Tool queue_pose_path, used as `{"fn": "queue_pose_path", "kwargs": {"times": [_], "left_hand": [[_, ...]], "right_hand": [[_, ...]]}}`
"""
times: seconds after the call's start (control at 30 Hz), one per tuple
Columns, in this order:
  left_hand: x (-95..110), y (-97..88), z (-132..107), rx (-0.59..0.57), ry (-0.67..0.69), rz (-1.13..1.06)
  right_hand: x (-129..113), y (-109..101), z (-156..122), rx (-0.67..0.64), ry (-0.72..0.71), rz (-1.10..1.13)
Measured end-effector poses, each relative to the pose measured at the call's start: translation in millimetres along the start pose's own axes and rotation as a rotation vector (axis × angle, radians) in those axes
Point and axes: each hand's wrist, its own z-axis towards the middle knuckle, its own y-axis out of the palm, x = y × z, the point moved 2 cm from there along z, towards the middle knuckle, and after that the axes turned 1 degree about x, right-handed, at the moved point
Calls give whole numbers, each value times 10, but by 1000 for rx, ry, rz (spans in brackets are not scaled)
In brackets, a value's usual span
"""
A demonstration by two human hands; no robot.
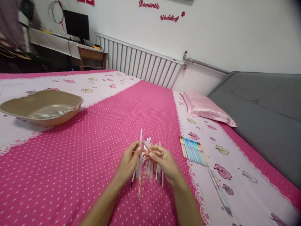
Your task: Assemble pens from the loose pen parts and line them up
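Note:
My left hand [129, 159] is closed, thumb and fingers pinching an upright whitish pen tube [141, 135]. Close beside it, my right hand [166, 160] pinches a short pinkish translucent pen piece [147, 145]; whether it is a cap or a barrel I cannot tell. The two pieces are very near each other, and I cannot make out whether they touch. Below and behind the hands, a loose pile of clear and pinkish pen parts [150, 171] lies on the bedspread, partly hidden by the fingers. A dark-tipped refill [133, 179] sticks out at the pile's left.
On the right lie a row of blue and peach pens [194, 151] and several grey-white pens [220, 192]. A beige basin [68, 117] with small pieces inside stands at left. A pink pillow [207, 110] rests by the grey headboard [263, 100]; a radiator [138, 59] is beyond the bed.

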Motion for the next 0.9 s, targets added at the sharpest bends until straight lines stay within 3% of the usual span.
{"fn": "queue_pose_path", "kwargs": {"times": [0.17, 0.4, 0.57, 0.9], "left_hand": [[22, 14, -13, -13, 35, 75], [-80, 16, -19, -31, 44, 227], [-43, 42, -36, -95, 81, 344], [-4, 65, -65, -154, 142, 336]], "right_hand": [[21, 12, 17, -88, -53, -127], [-73, -154, 18, 183, -73, 100], [-208, -250, -21, 361, -240, 277], [-222, -239, -38, 363, -297, 119]]}}
